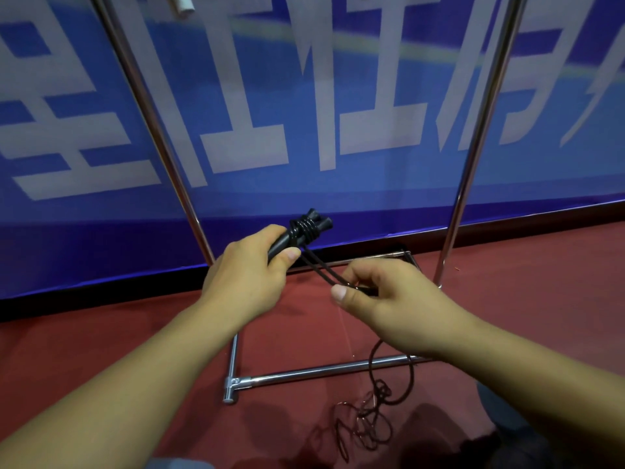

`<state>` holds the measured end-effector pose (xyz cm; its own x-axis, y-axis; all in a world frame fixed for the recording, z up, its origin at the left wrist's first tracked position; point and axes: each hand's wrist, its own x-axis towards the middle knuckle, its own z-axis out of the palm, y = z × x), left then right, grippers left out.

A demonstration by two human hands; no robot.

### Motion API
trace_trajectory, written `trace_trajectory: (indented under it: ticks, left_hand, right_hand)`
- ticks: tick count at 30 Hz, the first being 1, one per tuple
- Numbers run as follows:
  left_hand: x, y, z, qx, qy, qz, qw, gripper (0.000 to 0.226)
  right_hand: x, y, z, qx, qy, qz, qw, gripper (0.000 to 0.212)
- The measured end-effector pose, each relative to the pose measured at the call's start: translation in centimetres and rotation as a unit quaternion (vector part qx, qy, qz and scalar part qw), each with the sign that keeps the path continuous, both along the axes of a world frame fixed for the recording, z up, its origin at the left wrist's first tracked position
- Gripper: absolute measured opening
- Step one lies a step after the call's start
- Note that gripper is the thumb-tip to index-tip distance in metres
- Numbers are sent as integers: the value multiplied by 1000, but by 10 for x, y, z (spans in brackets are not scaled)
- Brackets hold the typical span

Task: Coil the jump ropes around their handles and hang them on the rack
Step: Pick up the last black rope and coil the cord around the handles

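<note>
Few turns done: about five wraps of rope (306, 226) sit near the tips of the paired handles (297, 235). Left hand (248, 275) grips the handles, fingers curled round them, held low in front of the rack (148, 106). Two strands run right from the wraps to the right hand (389, 296), which pinches them between thumb and fingers. Below it, most of the rope lies loose in a tangle (367, 421) on the floor (524, 282). Judgement: coiling barely begun; hanging not yet started.
</note>
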<state>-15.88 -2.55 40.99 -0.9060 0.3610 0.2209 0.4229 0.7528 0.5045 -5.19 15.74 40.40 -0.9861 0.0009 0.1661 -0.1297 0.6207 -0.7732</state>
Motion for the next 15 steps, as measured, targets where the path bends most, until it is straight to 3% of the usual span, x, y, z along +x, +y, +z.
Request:
trace_trajectory:
  ticks: [8,10,12,15]
  left_hand:
    - [-2,1,-13,-84,-72,-56,992,12]
    - [-2,1,-13,-91,-95,-71,989,12]
    - [0,2,-11,-87,-112,-84,986,14]
    - [1,6,-9,-96,-129,-102,982,14]
  right_hand:
    - [2,5,1,54,91,-61,993,22]
    - [4,9,2,162,147,-78,973,23]
    - [6,14,3,292,220,-93,926,32]
    - [5,21,6,326,251,-95,906,34]
